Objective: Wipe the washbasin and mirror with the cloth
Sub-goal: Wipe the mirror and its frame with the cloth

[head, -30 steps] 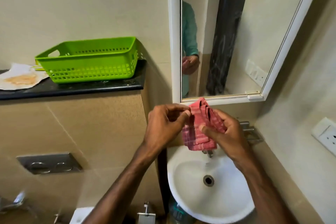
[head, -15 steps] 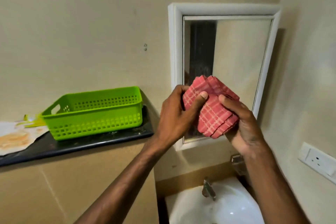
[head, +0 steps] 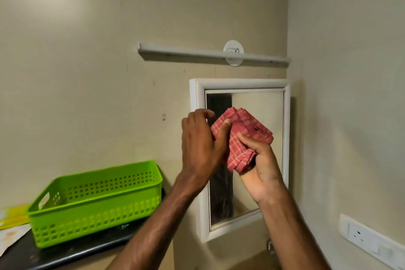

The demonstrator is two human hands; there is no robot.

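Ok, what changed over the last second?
The left hand and right hand lifted the red cloth from above the washbasin to in front of the mirror; the view tilted up, putting the basin out of frame. Both still hold the cloth. The green basket stayed on its shelf.

Basket (head: 96, 201) on shelf (head: 72, 252), left of mirror (head: 258, 103).

A red cloth (head: 241, 138) with pale checks, centre frame; lime-green perforated basket (head: 96, 201) lower left; white-framed mirror (head: 258, 112).
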